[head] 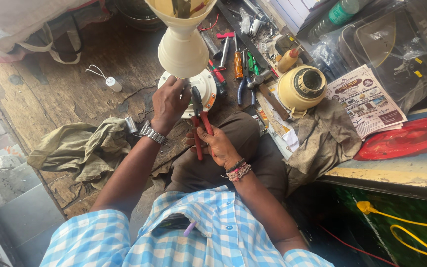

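Note:
My left hand (169, 101), with a metal watch on the wrist, grips the edge of a round cream-white appliance base (204, 85) that lies on the wooden floor under a cream cone-shaped part (183, 47). My right hand (217, 143), wearing bead bracelets, holds red-handled pliers (199, 121) by the handles. The pliers' dark jaws point up at the base, right beside my left fingers. My knee in brown trousers sits under the right hand.
Screwdrivers and pliers (238, 64) lie scattered beyond the base. A cream motor housing (302, 86) rests on a dirty cloth at right, by a printed leaflet (366, 101) and a red lid (404, 141). An olive rag (82, 148) lies left. A small white capacitor (113, 84) sits on the boards.

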